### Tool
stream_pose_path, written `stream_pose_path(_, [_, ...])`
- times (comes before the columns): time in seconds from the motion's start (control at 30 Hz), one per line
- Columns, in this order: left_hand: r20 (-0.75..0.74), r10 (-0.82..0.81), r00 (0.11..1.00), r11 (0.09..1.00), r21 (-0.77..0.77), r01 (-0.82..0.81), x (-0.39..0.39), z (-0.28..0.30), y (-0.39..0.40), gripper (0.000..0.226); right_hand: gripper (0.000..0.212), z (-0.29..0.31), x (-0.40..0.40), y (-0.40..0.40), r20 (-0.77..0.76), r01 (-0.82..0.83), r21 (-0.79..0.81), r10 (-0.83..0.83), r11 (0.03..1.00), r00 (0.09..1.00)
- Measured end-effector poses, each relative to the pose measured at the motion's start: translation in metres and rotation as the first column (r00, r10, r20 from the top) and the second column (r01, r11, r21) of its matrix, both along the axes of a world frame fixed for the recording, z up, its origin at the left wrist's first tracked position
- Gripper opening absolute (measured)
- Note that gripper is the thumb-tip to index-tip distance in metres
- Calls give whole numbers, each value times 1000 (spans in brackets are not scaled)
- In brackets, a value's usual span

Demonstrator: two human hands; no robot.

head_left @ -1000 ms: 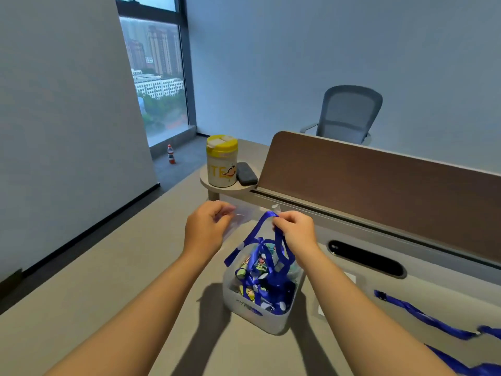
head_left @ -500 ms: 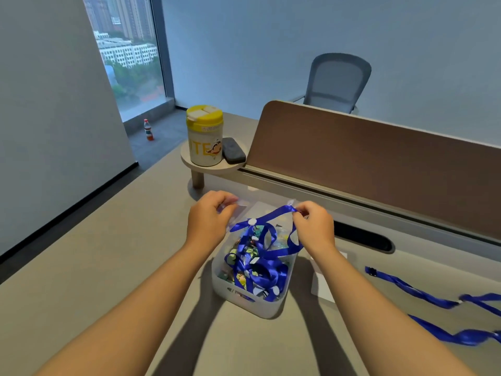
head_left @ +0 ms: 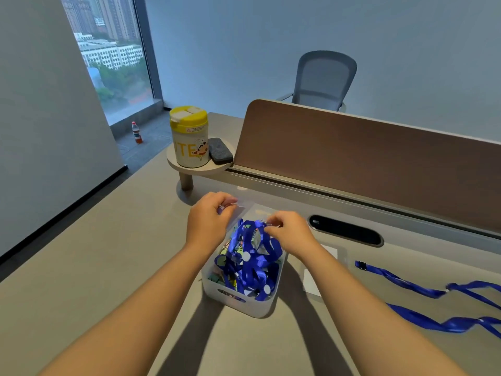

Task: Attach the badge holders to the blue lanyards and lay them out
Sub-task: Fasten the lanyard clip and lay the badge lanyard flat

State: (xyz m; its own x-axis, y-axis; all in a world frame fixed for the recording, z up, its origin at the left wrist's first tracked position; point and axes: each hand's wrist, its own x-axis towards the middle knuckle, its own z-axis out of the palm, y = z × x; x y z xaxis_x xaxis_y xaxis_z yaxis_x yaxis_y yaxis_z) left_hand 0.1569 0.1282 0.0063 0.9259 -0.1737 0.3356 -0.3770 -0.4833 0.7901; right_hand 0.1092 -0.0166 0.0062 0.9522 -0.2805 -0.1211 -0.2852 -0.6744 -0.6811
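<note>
A white bin (head_left: 235, 303) on the desk holds a tangle of blue lanyards (head_left: 252, 263) and colourful cards. Above its far edge my left hand (head_left: 210, 221) pinches the corner of a clear badge holder (head_left: 248, 210). My right hand (head_left: 287, 232) pinches the clip end of one blue lanyard, close to the holder. Two more blue lanyards (head_left: 406, 280) lie stretched out on the desk at the right, beside a clear badge holder with a white card (head_left: 325, 267).
A yellow-lidded canister (head_left: 189, 139) and a dark case (head_left: 221, 154) stand on a small round shelf at the back left. A brown divider panel (head_left: 352, 161) runs along the desk's far side, with a cable slot (head_left: 344, 229) before it. An office chair (head_left: 322, 80) stands behind.
Both hands have lowered toward the bin and come closer together. The lanyard loop that was held up has sunk onto the pile.
</note>
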Motion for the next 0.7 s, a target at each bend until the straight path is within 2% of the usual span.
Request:
stream_pose_path(0.1, [-9,-12,1000,1000,6,13,-4,2,-1,14,40,-1,-5,1,-48,-37,13,38,999,998])
stream_pose_path(0.3, [2,-83,997,996,-18,83,-33,15,-35,13,37,15,-47,-34,40,67,95,-71,993,997])
stream_pose_path(0.47, [29,-244,969,969,-22,245,-84,14,-109,11,34,20,-121,-99,43,230,107,-236,967,971])
stream_pose_path(0.7, [8,-461,888,887,49,460,-185,-19,-228,10,37,-6,-247,-208,-21,491,117,-492,863,870])
